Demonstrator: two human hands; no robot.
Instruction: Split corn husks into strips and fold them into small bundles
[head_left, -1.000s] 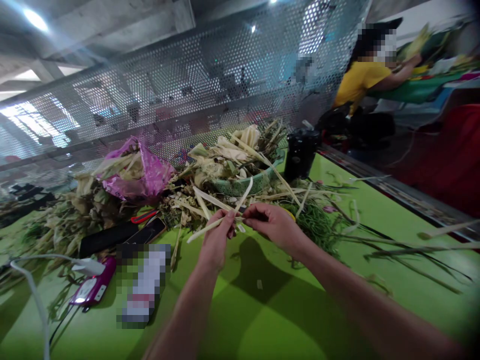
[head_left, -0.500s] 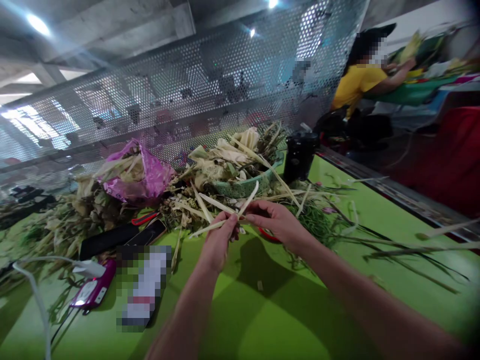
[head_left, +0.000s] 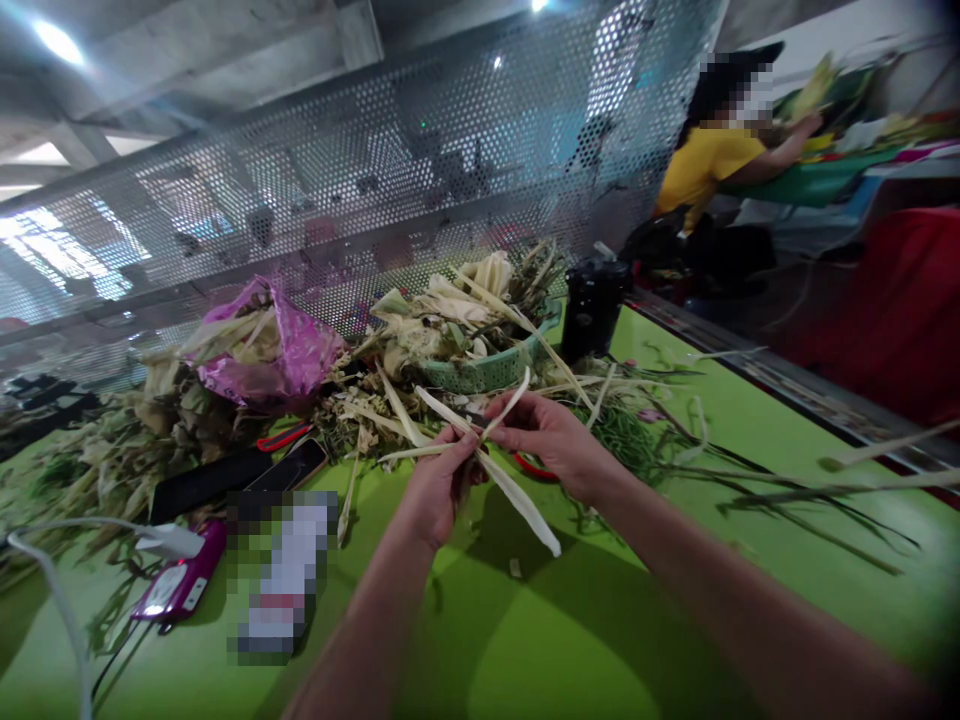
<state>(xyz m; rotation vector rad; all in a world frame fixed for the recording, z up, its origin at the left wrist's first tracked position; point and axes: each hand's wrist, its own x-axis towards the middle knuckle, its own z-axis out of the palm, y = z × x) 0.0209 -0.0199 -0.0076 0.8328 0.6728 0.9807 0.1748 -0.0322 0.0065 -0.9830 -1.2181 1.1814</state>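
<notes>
Pale, flat plant strips cross one another between my hands, looking like dried husk or leaf. My left hand pinches them where they cross, thumb on top. One strip hangs down toward the table on the right, and others point up and to the left. My right hand is closed at the crossing, its thumb and fingertips on the strip that curves upward. Its curled fingers partly hide the grip. Just below my right hand lies a red-handled tool, mostly covered.
Behind my hands a green basket overflows with dried plant pieces, beside a black canister. A pink plastic bag, phones and a purple power bank lie left. Long stems lie right. A person in yellow sits beyond.
A broad pale strip now slants down to the right from the crossing; half a second ago it did not show there. My hands have stayed close together, still gripping the strips.
</notes>
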